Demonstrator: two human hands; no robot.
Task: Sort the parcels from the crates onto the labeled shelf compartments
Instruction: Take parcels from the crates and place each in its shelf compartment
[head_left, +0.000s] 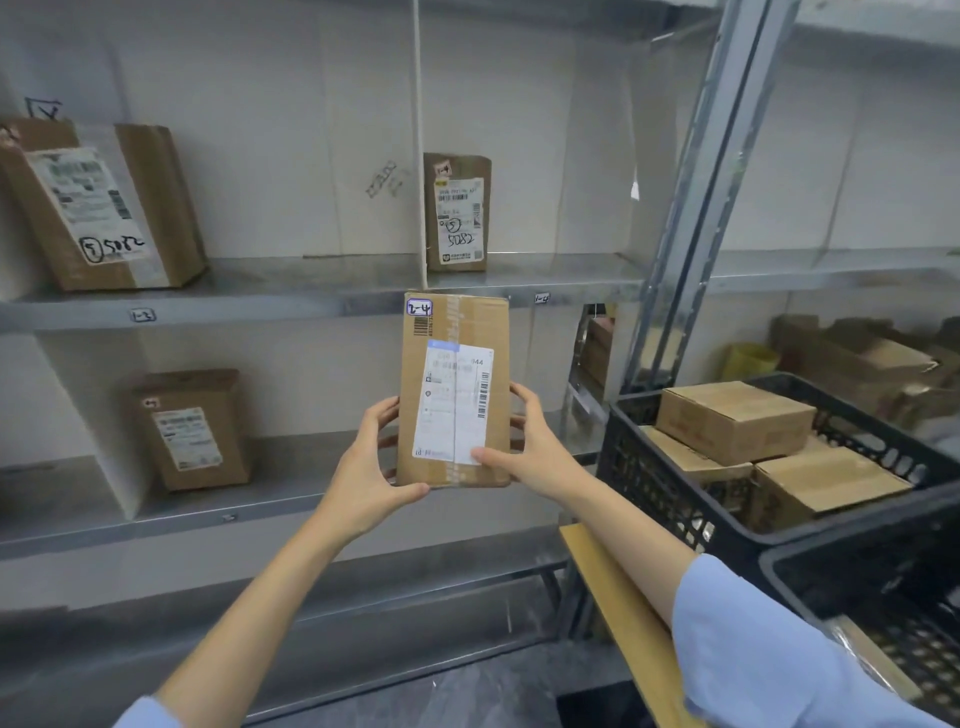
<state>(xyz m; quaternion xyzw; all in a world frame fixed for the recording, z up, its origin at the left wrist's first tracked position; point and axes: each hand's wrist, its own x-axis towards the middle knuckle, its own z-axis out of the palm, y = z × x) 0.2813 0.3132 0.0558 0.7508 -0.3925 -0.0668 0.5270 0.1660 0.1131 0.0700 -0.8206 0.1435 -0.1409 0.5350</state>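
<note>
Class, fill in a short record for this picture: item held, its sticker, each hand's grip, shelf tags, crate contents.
Held: parcel, upright, in front of the shelf
Sticker: top left corner, seems to read 2-4
Left hand: grips the lower left edge
Right hand: grips the lower right edge
Shelf tags: 1-3 and 1-4
Crate: holds several boxes

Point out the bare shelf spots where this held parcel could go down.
Upper shelf: bare between the large left parcel and the white divider, and again right of the small parcel up to the metal upright. Lower shelf: bare right of the standing parcel, behind the held parcel. Crowded: the black crate, stacked with boxes.
</note>
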